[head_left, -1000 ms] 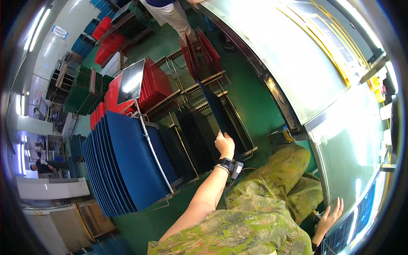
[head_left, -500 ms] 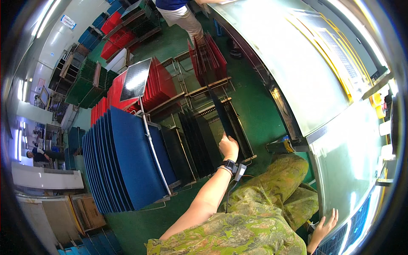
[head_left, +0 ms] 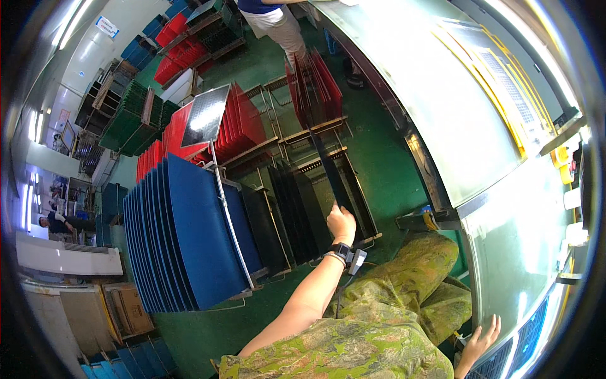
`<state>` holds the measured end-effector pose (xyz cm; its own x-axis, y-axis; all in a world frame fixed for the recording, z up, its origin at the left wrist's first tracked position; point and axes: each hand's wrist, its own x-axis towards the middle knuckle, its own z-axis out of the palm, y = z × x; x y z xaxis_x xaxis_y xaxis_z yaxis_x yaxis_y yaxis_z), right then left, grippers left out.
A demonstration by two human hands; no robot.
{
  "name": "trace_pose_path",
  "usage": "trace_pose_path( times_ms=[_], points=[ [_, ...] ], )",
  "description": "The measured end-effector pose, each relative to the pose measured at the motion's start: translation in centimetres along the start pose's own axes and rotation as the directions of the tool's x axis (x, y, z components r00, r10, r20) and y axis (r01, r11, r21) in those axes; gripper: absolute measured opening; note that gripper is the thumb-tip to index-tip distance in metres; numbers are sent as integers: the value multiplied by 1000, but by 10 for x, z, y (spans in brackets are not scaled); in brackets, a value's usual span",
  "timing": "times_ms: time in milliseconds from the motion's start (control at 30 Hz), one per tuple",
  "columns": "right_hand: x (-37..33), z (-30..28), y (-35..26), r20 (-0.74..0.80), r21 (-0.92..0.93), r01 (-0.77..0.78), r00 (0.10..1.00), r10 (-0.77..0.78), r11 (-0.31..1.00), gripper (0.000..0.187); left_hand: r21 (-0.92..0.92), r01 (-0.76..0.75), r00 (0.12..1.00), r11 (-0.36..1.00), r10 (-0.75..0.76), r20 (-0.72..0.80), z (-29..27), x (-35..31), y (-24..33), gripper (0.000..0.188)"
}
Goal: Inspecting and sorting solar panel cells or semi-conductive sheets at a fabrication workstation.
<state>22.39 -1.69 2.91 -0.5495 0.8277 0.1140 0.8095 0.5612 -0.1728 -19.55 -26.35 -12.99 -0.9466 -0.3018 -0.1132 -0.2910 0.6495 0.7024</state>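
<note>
My left hand (head_left: 341, 223) is closed around the near edge of a thin dark panel (head_left: 329, 169), which stands on edge in a metal rack (head_left: 364, 205). Several more dark panels (head_left: 297, 202) stand upright in the same rack, to the left of the held one. A dark watch-like device and a small grey box sit on my left wrist. Off at the lower right, my right hand (head_left: 481, 344) rests with fingers spread on the edge of a pale, glossy worktable (head_left: 505, 252).
Blue panels (head_left: 202, 234) fill a rack to the left. Beyond it are red panels (head_left: 246, 120) with a shiny dark solar panel (head_left: 205, 114) on top. Farther off, red panels (head_left: 322, 82) stand near a person (head_left: 278, 28). Yellow strips (head_left: 480, 82) lie on the far worktable.
The view has shifted very slightly. My left hand keeps its grip on the dark panel, and my right hand stays on the table edge.
</note>
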Motion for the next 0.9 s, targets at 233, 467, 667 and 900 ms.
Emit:
trace_pose_path(
  times_ms=[233,467,667,900],
  points=[
    [-3,-3,3,-7,25,-9,1000,9,1000,54,2,-4,999,1000,4,35,6,2,2,30],
    [-2,-3,0,15,23,-21,1000,21,999,55,119,30,992,992,-44,118,36,21,-20,41],
    [4,-19,-20,1,-16,99,995,-99,995,45,258,-59,990,964,24,139,39,45,-67,69],
    [-3,-34,-41,86,4,103,991,-103,995,43,562,166,945,811,-293,144,1,112,-132,45]
  ],
)
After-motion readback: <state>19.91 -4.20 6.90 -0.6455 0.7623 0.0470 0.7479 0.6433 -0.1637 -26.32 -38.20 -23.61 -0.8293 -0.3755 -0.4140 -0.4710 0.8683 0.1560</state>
